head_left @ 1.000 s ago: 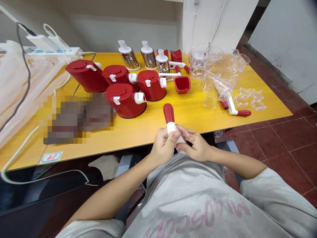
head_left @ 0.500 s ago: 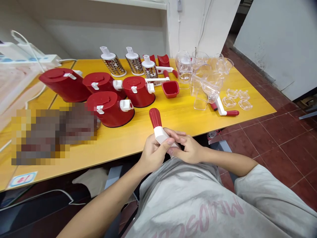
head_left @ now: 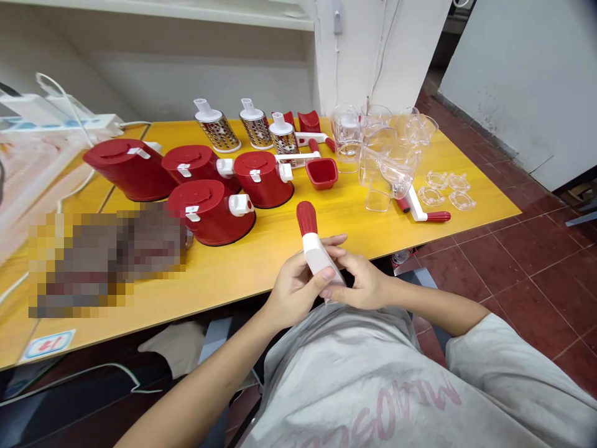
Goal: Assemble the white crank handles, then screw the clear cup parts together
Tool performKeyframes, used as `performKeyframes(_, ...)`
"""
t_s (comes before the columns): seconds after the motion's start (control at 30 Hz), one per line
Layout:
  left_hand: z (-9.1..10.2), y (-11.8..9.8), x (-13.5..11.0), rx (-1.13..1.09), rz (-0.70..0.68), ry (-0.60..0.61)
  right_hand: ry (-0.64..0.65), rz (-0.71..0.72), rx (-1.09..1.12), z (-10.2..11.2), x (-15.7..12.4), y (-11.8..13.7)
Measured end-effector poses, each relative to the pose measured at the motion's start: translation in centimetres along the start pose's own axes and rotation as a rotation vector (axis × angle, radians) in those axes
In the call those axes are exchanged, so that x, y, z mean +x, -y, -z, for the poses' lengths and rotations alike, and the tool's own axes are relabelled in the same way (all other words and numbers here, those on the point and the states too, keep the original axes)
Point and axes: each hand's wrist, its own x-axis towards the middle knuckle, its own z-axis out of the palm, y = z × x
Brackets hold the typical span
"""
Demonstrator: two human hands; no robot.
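The red-tipped crank handle point(head_left: 314, 244) was pinched between the left grip point(head_left: 296, 291) and right grip point(head_left: 364, 283), just above the counter's point(head_left: 233, 277) front edge. Its long axis slanted away, red end outward, nearer the left grip.

a yellow surface point(head_left: 224, 286) is stretching across the middle, dark red floor tiles point(head_left: 527, 280) are spreading toward four o'clock, and a white wall point(head_left: 522, 81) is rising at two o'clock.

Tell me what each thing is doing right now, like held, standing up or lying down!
Crank handle: held, red grip up
Left hand: gripping it
Right hand: gripping it
Steel graters: upright
Red drums: standing
Red cup: open side up
Other handle: lying down
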Motion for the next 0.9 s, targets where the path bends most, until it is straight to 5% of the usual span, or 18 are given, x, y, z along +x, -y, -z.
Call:
performKeyframes(0.07,0.1,-0.8,0.0,-0.023,0.007,-0.045,0.036,0.053,-0.069,1.6,0.1,1.2)
performKeyframes(0.27,-0.1,-2.8,-0.2,-0.186,0.138,-0.031,-0.298,-0.040,-0.108,6.4,-0.5,4.9)
performKeyframes(0.43,-1.7,-3.3,1.7,-0.069,0.027,-0.192,-0.029,-0.047,-0.008,6.6,0.0,5.3)
performKeyframes(0.63,-2.8,-4.1,4.0,-0.138,-0.007,-0.208,-0.019,-0.043,0.041,6.7,0.3,4.9)
performKeyframes(0.77,-3.8,-5.0,5.5,-0.370,0.063,-0.389,-0.043,0.193,-0.001,7.9,-0.2,4.6)
performKeyframes(0.9,-6.9,-6.8,7.2,-0.694,0.222,-0.381,-0.425,0.516,-0.257,8.2,0.3,4.8)
